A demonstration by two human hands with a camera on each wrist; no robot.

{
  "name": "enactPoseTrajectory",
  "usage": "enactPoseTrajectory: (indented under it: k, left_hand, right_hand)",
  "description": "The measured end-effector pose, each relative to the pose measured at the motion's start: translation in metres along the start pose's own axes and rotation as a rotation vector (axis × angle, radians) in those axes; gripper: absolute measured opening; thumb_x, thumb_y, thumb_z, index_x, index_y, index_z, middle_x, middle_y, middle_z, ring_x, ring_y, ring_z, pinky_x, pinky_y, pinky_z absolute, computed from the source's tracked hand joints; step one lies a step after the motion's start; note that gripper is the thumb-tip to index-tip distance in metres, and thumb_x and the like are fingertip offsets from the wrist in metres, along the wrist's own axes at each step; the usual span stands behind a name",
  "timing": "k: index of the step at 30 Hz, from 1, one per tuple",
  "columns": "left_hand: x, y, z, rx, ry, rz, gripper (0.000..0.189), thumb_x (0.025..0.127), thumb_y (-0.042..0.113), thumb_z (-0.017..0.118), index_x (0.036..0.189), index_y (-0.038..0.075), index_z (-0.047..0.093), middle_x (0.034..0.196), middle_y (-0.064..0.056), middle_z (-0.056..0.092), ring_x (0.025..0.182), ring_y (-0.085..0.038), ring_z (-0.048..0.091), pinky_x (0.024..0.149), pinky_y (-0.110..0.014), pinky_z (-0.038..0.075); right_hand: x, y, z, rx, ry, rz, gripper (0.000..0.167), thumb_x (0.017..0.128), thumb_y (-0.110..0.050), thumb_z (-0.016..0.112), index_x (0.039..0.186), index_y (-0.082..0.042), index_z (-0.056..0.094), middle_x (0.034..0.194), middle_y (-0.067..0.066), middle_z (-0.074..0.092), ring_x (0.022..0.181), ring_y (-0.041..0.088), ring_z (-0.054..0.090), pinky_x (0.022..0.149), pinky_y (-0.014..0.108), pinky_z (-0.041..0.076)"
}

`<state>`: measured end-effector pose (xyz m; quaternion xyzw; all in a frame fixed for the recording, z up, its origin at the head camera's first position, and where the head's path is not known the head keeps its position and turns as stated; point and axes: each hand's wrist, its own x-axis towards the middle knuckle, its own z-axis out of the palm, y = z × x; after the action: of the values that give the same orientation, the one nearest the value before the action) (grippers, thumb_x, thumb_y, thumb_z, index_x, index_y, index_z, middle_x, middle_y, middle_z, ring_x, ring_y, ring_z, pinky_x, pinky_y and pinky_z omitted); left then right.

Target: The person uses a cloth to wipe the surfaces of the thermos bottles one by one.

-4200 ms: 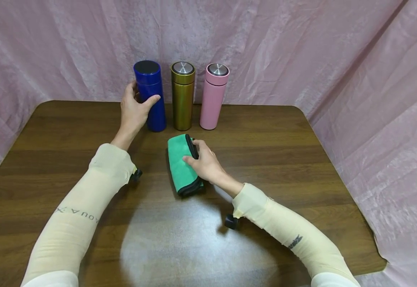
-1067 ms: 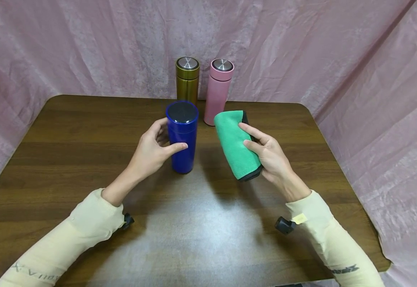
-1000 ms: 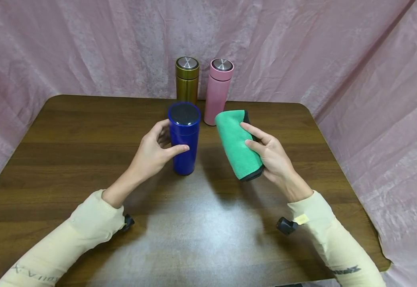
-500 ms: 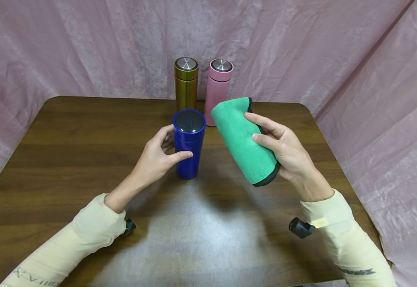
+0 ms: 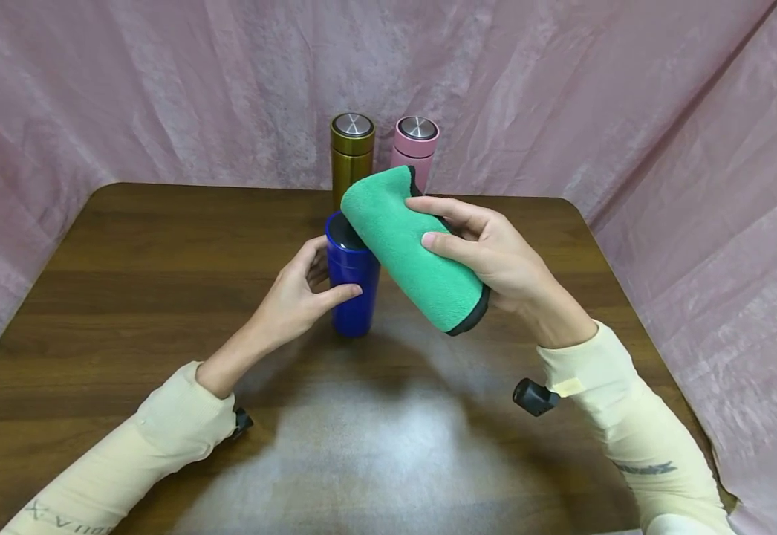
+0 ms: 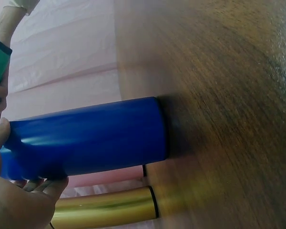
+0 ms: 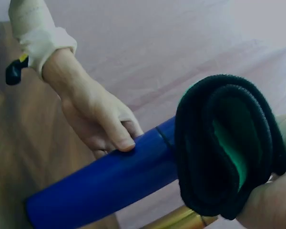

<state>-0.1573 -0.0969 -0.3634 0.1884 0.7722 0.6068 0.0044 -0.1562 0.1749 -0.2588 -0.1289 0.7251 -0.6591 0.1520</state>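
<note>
A blue thermos bottle (image 5: 353, 297) with a black top stands upright near the middle of the table. My left hand (image 5: 295, 293) grips its side, thumb across the front and fingers behind, as the left wrist view (image 6: 86, 138) also shows. In my right hand (image 5: 495, 249) is a folded green cloth (image 5: 408, 253) with black edging, pinched between thumb and fingers. The cloth is tilted and overlaps the bottle's lid in the head view, hiding its right part. Seen from the right wrist, the cloth's rolled end (image 7: 229, 148) covers the lid end of the bottle.
Behind stand a gold thermos (image 5: 352, 160) and a pink thermos (image 5: 417, 141), both with silver lids; the cloth hides the pink one's lower part. The brown wooden table (image 5: 128, 297) ends at a pink curtain (image 5: 194, 89) at the back and right.
The blue bottle came from the back row to mid-table in my left hand. My right hand lifted the cloth off the table, and has lately moved it left over the bottle's lid.
</note>
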Motion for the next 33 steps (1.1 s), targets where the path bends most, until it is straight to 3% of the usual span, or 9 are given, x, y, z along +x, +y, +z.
enactPoseTrajectory:
  k: [5, 9, 20, 26, 33]
  left_hand:
    - [-0.001, -0.001, 0.001, 0.008, 0.008, 0.011, 0.073, 0.088, 0.009, 0.084, 0.148, 0.002, 0.043, 0.135, -0.016, 0.063, 0.128, -0.027, 0.059, 0.111, -0.044, 0.046]
    - [-0.002, -0.001, 0.001, -0.005, 0.015, 0.013, 0.072, 0.088, 0.007, 0.084, 0.148, 0.001, 0.043, 0.135, -0.017, 0.062, 0.128, -0.028, 0.059, 0.112, -0.043, 0.045]
    - [-0.001, -0.003, 0.001, 0.008, 0.004, 0.019, 0.069, 0.089, 0.007, 0.083, 0.145, 0.001, 0.044, 0.133, -0.016, 0.064, 0.127, -0.027, 0.059, 0.111, -0.042, 0.046]
    - [-0.001, -0.003, -0.001, -0.003, -0.013, 0.039, 0.068, 0.089, 0.006, 0.082, 0.145, 0.000, 0.045, 0.135, -0.016, 0.063, 0.128, -0.027, 0.059, 0.111, -0.042, 0.047]
    - [-0.001, -0.004, -0.001, -0.026, -0.021, 0.048, 0.066, 0.088, 0.004, 0.082, 0.142, 0.001, 0.045, 0.133, -0.015, 0.064, 0.127, -0.025, 0.060, 0.111, -0.040, 0.047]
  right_hand:
    - [-0.003, -0.006, -0.004, -0.172, -0.018, 0.047, 0.045, 0.100, -0.019, 0.071, 0.144, -0.020, 0.063, 0.129, 0.014, 0.063, 0.093, 0.029, 0.070, 0.076, 0.036, 0.061]
    - [-0.008, -0.011, -0.006, -0.247, -0.030, 0.071, 0.045, 0.099, -0.021, 0.072, 0.144, -0.020, 0.064, 0.128, 0.013, 0.064, 0.093, 0.029, 0.069, 0.075, 0.035, 0.060]
    - [-0.012, -0.017, -0.001, -0.243, -0.073, 0.059, 0.043, 0.099, -0.018, 0.072, 0.142, -0.018, 0.065, 0.134, 0.012, 0.063, 0.096, 0.031, 0.068, 0.075, 0.038, 0.061]
    - [-0.005, -0.026, 0.006, -0.311, -0.087, 0.044, 0.042, 0.097, -0.019, 0.074, 0.139, -0.019, 0.068, 0.123, 0.013, 0.068, 0.086, 0.032, 0.070, 0.072, 0.040, 0.061]
    - [0.005, -0.039, 0.014, -0.452, -0.010, 0.063, 0.040, 0.095, -0.023, 0.075, 0.135, -0.028, 0.071, 0.123, 0.008, 0.069, 0.085, 0.028, 0.070, 0.071, 0.039, 0.060]
